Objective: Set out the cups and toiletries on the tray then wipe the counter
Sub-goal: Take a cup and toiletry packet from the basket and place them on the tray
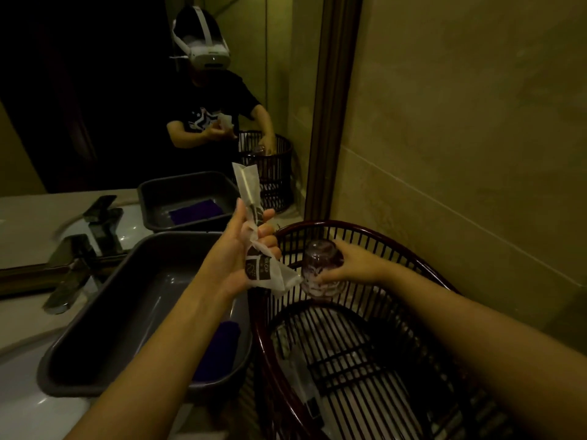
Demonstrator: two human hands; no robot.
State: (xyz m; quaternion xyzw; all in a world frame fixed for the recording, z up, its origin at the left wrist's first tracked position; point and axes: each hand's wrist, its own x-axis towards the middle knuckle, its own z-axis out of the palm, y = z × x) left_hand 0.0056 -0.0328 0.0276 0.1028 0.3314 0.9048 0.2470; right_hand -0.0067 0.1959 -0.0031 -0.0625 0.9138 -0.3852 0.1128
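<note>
Head cam looks down at a dim bathroom table (19,315). Nearest is a dark slatted basket (343,360) on the right with a few hard-to-make-out items inside. Beside it on the left sits a grey plastic tray (104,315) with a purple cloth (219,350) lying in it. Over the basket, the right hand (352,265) is wrapped around a clear glass cup (319,268), rim down. The left hand (241,249) is clenched on a bunch of white toiletry packets (266,271), one long one (249,192) sticking up. Further back there's the faucet (76,265) and then the mirror (127,90).
</note>
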